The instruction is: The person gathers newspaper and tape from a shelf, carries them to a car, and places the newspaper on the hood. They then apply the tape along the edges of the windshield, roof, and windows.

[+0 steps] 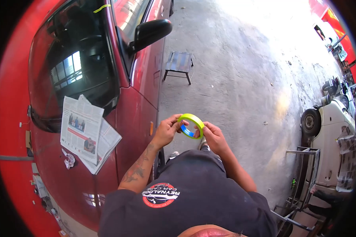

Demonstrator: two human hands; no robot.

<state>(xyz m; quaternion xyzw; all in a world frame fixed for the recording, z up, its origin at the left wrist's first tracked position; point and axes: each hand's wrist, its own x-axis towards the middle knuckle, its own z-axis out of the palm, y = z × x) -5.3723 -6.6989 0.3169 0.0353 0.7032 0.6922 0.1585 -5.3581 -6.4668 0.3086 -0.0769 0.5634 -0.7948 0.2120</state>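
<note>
A roll of yellow-green masking tape [193, 117] with a blue inner core is held up in front of my body. My left hand [167, 129] grips its left side between thumb and fingers. On the roll's right side, my right hand [215, 137] is closed on the rim, with fingertips partly hidden behind it. To the left is a dark red car [136, 122]. Folded newspapers [81, 128] lie on its hood beside the windshield, and a crumpled wrapper [69, 160] rests near them.
A small step stool [179, 62] stands on the concrete floor beside the car. The car's black side mirror [152, 33] juts out. A strip of yellow tape [101, 8] is at the windshield's top edge. At right are a metal frame [313, 170] and a white vehicle [331, 146].
</note>
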